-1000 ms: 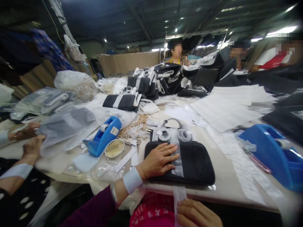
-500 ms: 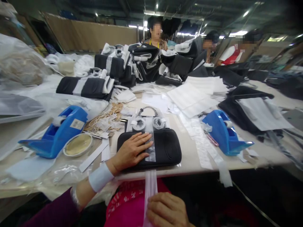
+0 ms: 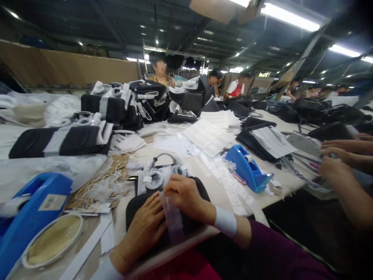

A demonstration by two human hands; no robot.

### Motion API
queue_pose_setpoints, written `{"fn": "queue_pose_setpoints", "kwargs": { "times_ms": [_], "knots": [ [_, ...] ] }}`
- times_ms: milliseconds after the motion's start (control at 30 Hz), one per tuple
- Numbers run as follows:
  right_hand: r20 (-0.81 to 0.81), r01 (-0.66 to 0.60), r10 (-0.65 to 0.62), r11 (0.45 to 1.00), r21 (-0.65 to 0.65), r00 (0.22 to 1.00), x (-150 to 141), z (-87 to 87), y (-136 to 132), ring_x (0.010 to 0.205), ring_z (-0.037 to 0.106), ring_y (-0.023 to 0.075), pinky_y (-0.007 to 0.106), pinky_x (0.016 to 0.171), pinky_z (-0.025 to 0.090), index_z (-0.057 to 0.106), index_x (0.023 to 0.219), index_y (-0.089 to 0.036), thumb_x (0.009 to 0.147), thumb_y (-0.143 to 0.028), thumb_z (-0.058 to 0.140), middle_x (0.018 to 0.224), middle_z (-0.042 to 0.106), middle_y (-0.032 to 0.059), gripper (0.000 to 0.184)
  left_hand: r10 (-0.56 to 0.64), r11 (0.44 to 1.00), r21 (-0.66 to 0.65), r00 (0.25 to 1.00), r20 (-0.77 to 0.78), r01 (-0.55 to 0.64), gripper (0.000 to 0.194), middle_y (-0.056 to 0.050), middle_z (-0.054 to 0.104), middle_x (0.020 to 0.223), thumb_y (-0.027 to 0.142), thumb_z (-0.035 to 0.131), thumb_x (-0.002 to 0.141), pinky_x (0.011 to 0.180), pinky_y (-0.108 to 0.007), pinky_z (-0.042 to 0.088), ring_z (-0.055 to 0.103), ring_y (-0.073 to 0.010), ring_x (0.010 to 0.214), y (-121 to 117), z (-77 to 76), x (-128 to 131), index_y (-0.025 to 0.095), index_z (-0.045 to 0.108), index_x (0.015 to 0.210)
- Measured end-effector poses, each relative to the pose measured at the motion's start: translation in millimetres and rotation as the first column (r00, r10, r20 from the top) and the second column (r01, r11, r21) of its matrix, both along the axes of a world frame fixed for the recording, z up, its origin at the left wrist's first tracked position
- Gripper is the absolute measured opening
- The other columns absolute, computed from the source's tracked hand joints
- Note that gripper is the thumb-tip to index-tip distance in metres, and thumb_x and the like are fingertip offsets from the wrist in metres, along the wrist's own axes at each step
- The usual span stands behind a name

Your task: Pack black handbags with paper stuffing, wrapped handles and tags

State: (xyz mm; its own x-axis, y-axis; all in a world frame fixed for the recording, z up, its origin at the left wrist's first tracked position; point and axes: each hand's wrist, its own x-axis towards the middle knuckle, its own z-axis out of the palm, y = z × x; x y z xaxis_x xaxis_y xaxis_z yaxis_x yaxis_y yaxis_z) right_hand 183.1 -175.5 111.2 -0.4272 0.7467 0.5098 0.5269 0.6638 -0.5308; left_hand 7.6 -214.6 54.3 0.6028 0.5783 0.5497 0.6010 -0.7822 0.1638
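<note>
Black bag (image 3: 201, 189) under both hands: it lies flat at the near edge of the tabletop (image 3: 220, 196), right in front of the worker. The left hand (image 3: 145, 223) is spread over its near left part, fingers stretched out and clasping nothing that I can see. Their tips come up beside a clear strip (image 3: 173, 217) running down the bag's middle; whether they touch it I cannot tell. The right hand (image 3: 188, 198) bends over the strip's upper end, and its grip looks pinched there, though the thumb is hidden from me.

As for progress, the wrapped coils (image 3: 153, 181) at the bag's top look finished, with a dark handle (image 3: 165, 154) arching up behind them. I'd judge the strip only partly laid: its upper end is not yet free of the fingers, and I cannot tell whether the lower end is stuck down. Off to the left, a banded bag (image 3: 78, 140) already wears its pale band (image 3: 53, 142) right across. A blue tape dispenser (image 3: 243, 165) stands to the right, apart from the hands.
</note>
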Motion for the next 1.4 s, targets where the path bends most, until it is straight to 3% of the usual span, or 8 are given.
{"fn": "queue_pose_setpoints", "kwargs": {
  "times_ms": [100,233,433,767,1167,1300,1400],
  "knots": [
    [0.103,0.034,-0.023,0.994,-0.101,0.994,-2.1,-7.9,19.5,0.072,0.057,0.0086,0.019,0.066,0.041,0.067,0.073,-0.018,0.085,-0.01,0.061,0.076,0.059,-0.0034,0.016,-0.013,1.0,-0.023,1.0,-0.005,0.012,0.03,-0.007,0.068,0.12,0.022,0.054,0.088,0.11,-0.051,0.042,0.058,-0.0262,0.119,-0.2,1.9,-0.6,0.02,0.066,0.116],
    [0.153,0.005,0.015,0.992,-0.129,0.988,0.3,-15.7,30.4,0.073,0.055,0.0086,0.019,0.066,0.04,0.064,0.072,-0.018,0.084,-0.008,0.06,0.08,0.058,-0.0032,0.016,-0.037,0.997,-0.067,0.999,-0.003,0.037,0.037,-0.007,0.067,0.122,0.019,0.053,0.089,0.11,-0.05,0.043,0.057,-0.0245,0.121,0.6,1.2,-4.0,0.021,0.061,0.125],
    [0.226,0.046,-0.033,0.997,-0.056,0.974,-0.7,-21.4,36.7,0.085,0.051,0.0138,0.024,0.074,0.04,0.06,0.067,-0.018,0.08,-0.007,0.066,0.078,0.058,-0.002,0.018,-0.097,0.989,-0.107,0.994,0.051,0.102,0.036,-0.007,0.068,0.121,0.013,0.051,0.089,0.109,-0.047,0.045,0.059,-0.0222,0.119,-3.9,1.1,-6.8,0.021,0.063,0.122],
    [0.33,0.084,-0.071,0.996,-0.026,0.941,-1.0,-23.1,39.2,0.085,0.051,0.0152,0.027,0.069,0.037,0.057,0.069,-0.018,0.083,-0.01,0.065,0.079,0.06,-0.0015,0.018,-0.182,0.955,-0.21,0.972,0.146,0.21,0.031,-0.008,0.071,0.113,0.005,0.05,0.086,0.113,-0.042,0.04,0.062,-0.0177,0.112,-7.2,-0.1,-11.1,0.016,0.064,0.112],
    [0.459,0.105,-0.093,0.994,0.0,0.883,-6.4,-21.0,41.7,0.086,0.053,0.0175,0.03,0.065,0.035,0.058,0.073,-0.018,0.085,-0.01,0.058,0.083,0.062,0.0014,0.015,-0.162,0.936,-0.29,0.975,0.15,0.2,0.025,-0.008,0.068,0.102,0.005,0.048,0.089,0.111,-0.042,0.04,0.062,-0.0163,0.101,-6.6,2.1,-9.3,0.014,0.059,0.11],
    [0.507,0.098,-0.08,0.995,-0.008,0.858,-8.4,-17.9,41.8,0.088,0.054,0.0191,0.031,0.065,0.036,0.061,0.078,-0.018,0.086,-0.012,0.056,0.087,0.064,0.0036,0.011,-0.141,0.964,-0.218,0.988,0.069,0.153,0.035,-0.009,0.066,0.105,0.009,0.052,0.09,0.105,-0.044,0.044,0.057,-0.0201,0.104,-6.4,-1.5,-7.5,0.013,0.054,0.125],
    [0.525,0.095,-0.069,0.995,-0.023,0.849,-9.0,-16.7,42.2,0.09,0.054,0.02,0.031,0.066,0.038,0.062,0.08,-0.017,0.087,-0.014,0.055,0.089,0.065,0.0048,0.01,-0.113,0.969,-0.224,0.994,-0.007,0.108,0.03,-0.01,0.064,0.104,0.016,0.055,0.091,0.1,-0.041,0.048,0.053,-0.0233,0.109,-8.3,-0.3,-6.0,0.014,0.058,0.12]
  ]
}}
